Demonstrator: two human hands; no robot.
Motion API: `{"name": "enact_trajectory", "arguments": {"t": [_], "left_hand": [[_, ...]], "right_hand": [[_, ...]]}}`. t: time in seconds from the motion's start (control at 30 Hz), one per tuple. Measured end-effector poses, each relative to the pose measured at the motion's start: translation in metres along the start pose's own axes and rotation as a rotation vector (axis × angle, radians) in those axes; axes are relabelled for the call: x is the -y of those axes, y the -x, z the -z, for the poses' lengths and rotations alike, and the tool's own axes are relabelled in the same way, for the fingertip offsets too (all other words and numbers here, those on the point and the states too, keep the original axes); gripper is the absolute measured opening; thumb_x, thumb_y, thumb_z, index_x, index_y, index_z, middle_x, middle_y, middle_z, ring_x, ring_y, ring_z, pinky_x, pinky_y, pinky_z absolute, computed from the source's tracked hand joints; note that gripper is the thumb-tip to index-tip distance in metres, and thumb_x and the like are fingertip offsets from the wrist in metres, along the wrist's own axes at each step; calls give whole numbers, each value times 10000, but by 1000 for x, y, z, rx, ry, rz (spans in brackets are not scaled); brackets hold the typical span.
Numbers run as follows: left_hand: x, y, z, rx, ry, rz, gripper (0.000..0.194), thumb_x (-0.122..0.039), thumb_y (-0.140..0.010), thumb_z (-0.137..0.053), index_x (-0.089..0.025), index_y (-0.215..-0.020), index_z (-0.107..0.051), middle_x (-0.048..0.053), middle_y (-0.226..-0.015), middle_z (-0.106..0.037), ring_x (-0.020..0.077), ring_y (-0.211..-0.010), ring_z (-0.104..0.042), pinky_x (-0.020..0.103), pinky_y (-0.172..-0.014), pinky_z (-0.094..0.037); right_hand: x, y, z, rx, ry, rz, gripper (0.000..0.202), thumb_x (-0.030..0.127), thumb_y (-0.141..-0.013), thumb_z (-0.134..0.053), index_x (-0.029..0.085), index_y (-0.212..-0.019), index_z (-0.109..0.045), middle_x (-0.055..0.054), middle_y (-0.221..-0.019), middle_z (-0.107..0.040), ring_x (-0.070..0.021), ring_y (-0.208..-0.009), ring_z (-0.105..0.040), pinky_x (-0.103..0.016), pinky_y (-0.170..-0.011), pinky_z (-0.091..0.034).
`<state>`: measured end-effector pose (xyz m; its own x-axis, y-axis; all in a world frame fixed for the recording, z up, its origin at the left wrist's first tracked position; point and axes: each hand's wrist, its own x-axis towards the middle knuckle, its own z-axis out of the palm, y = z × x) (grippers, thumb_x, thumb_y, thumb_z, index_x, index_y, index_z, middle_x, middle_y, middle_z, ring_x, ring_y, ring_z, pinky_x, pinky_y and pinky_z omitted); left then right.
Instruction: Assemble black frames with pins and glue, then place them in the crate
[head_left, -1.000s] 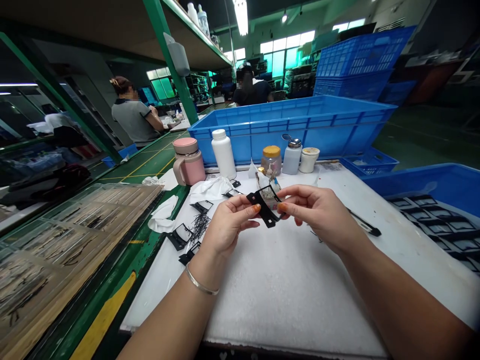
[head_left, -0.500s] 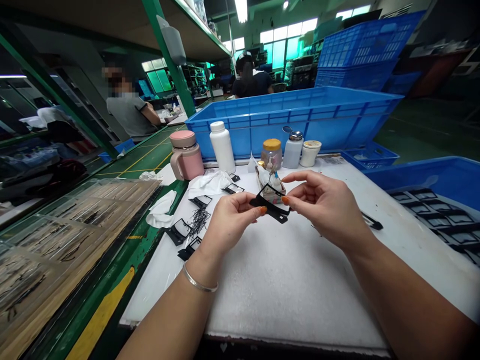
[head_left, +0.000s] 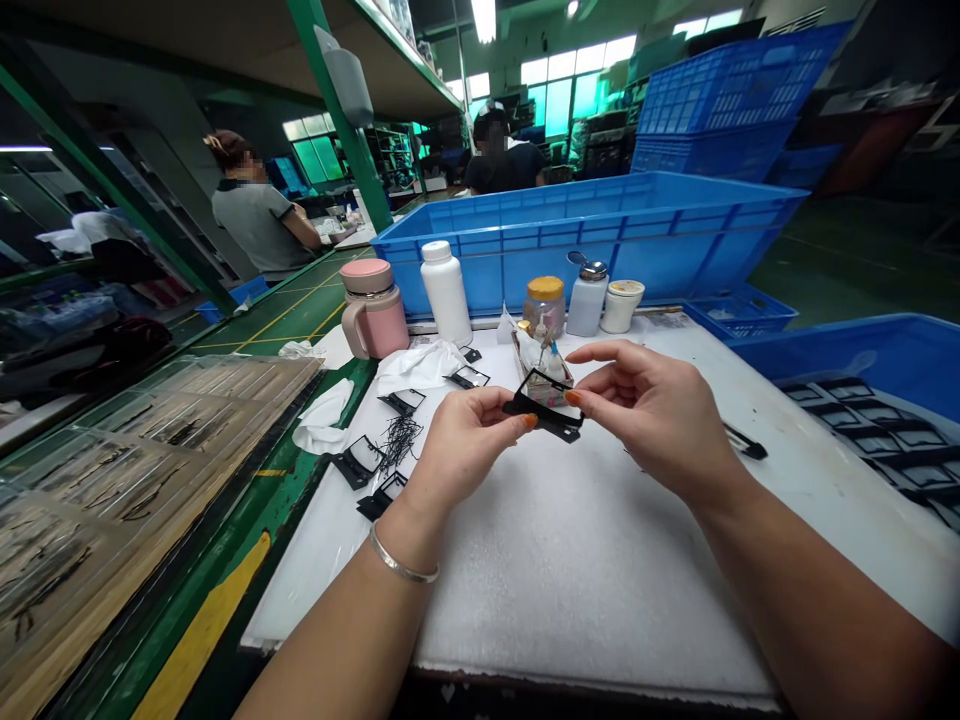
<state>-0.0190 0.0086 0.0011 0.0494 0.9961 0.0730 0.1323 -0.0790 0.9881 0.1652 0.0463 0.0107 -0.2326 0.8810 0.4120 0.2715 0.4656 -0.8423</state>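
I have the black frame (head_left: 551,417) up between my hands, above the table (head_left: 585,590) and on my side of the large blue crate (head_left: 600,245). My left hand (head_left: 469,435) pinches its left end between thumb and fingers; my right hand (head_left: 649,410) grips its right edge with thumb and forefinger. The two hands sit near each other without touching.

Between the frame and the crate stands a small box (head_left: 519,354), partly hidden. Just in front of the crate, left to right, are a pink mug (head_left: 382,322), a white bottle (head_left: 448,300), a yellow-lidded jar (head_left: 544,290), a pump bottle (head_left: 587,305) and a white pot (head_left: 621,308).

Nearer me than the crate's left end lie a white cloth (head_left: 420,365), several loose frames (head_left: 403,402) and a tangle of black threads (head_left: 400,443). Right of the crate, closer to me, a blue bin (head_left: 862,340) holds rows of black pieces (head_left: 855,420).
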Motion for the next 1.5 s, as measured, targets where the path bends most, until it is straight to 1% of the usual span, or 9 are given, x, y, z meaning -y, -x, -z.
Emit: {"name": "enact_trajectory", "arguments": {"t": [0.13, 0.3, 0.5, 0.7, 0.83, 0.97, 1.07, 1.27, 1.5], "left_hand": [[1, 0, 2, 6, 69, 9, 183, -269, -750, -721, -119, -854, -703, 70, -811, -698, 137, -735, -599, 208, -631, -457], [4, -1, 6, -23, 191, 26, 191, -313, -756, -745, -147, -837, -695, 58, -811, -718, 161, -806, -662, 196, -643, -475], [7, -2, 4, -52, 252, -27, 204, -334, -766, -746, -158, -861, -708, 55, -840, -725, 157, -809, -674, 200, -656, -475], [5, 1, -1, -50, 230, -65, 226, -345, -769, -737, -145, -873, -715, 75, -841, -726, 181, -814, -673, 225, -656, -475], [4, 0, -1, -53, 245, -75, 230, -341, -760, -746, -145, -875, -714, 71, -817, -721, 179, -812, -672, 222, -649, -474], [6, -1, -2, -74, 263, -65, 219, -342, -757, -748, -146, -847, -709, 73, -824, -723, 181, -817, -672, 221, -648, -476], [6, -1, -2, -83, 272, -59, 210, -336, -760, -744, -148, -847, -709, 71, -829, -723, 180, -821, -672, 218, -652, -476], [5, 0, 0, -97, 240, -48, 214, -337, -766, -731, -144, -856, -706, 73, -842, -721, 179, -818, -668, 224, -662, -480], [4, 0, -3, -103, 175, -76, 206, -332, -771, -719, -141, -850, -709, 79, -828, -719, 186, -818, -660, 233, -658, -481]], "right_hand": [[-1, -3, 5, -78, -25, 29, 269, 262, -776, -711, 197, -1035, -675, -26, -811, -720, -166, -710, -683, -260, -593, -538], [-25, -18, 39, -455, -21, 78, 344, 310, -777, -705, 200, -1097, -648, -79, -1071, -688, -209, -973, -667, -341, -799, -556], [-76, -36, 54, -228, 240, -192, 714, 249, -555, -799, 194, -1236, -589, -121, -1174, -658, -289, -1088, -613, -450, -920, -480], [-96, -40, 34, -84, 524, -271, 247, 246, -642, -654, 208, -877, -719, -35, -711, -675, -221, -699, -621, -325, -640, -454], [-84, -37, 31, -116, 422, -224, 222, 341, -776, -582, 194, -917, -671, -40, -790, -673, -185, -708, -625, -274, -594, -463], [-49, -30, 29, -221, -121, -164, 359, 411, -838, -609, 210, -1130, -555, -43, -908, -658, -184, -794, -680, -236, -547, -508], [-20, -20, 28, -304, -324, -48, 397, 384, -790, -711, 228, -1096, -514, -64, -937, -686, -151, -654, -650, -207, -434, -420], [8, 0, 25, -431, -335, 93, 225, 310, -687, -810, 235, -851, -674, -21, -774, -622, -169, -641, -588, -280, -493, -446], [15, 12, 12, -408, -166, 302, 189, 234, -683, -806, 238, -854, -725, -16, -793, -675, -201, -734, -623, -313, -588, -485]]}}
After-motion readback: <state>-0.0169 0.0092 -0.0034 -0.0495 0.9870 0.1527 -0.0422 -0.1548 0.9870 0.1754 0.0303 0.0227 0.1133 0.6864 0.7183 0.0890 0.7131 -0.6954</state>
